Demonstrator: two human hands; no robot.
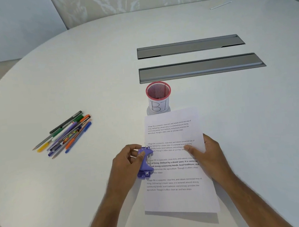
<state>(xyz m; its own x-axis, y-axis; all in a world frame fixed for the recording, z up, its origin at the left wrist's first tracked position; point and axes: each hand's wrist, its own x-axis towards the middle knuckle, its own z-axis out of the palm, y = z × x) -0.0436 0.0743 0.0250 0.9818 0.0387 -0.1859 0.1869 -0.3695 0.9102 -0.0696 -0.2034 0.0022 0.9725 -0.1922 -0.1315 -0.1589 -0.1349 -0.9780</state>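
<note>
A printed white sheet of paper (178, 198) is lifted a little off the white table, casting a shadow under its near edge. My right hand (205, 153) holds its right edge, thumb on top of the text. My left hand (129, 159) grips a purple hole punch (145, 163) set against the sheet's left edge, about halfway along.
A pink mesh cup (158, 96) with a handwritten label stands just beyond the paper. Several pens and pencils (66, 134) lie in a loose pile at the left. Two long grey recessed panels (200, 68) sit in the round table (87, 64) farther back.
</note>
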